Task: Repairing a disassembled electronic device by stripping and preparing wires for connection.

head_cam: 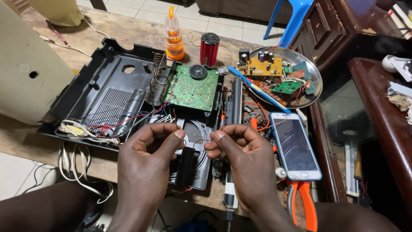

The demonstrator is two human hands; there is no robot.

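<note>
One wooden bench (128,32) is carrying everything here, and one black opened casing (107,92) is lying across its middle, with one green circuit board (193,88) sitting inside it toward the far side. One round metal tray (315,71) is resting at the bench's right edge, holding a heap of small boards. One smartphone (295,146) is lying face up near the right front corner, and one pair of orange-handled pliers (307,204) is poking out beneath it at the front edge. One red cylinder (209,48) and one orange screwdriver set (174,38) are standing side by side toward the far edge. Two hands are working over the casing's front: the left hand (148,159) and the right hand (240,159) are each pinching, narrowly closed, one end of a single thin red wire (201,141) stretching between their fingertips, above one small black block (185,165).
</note>
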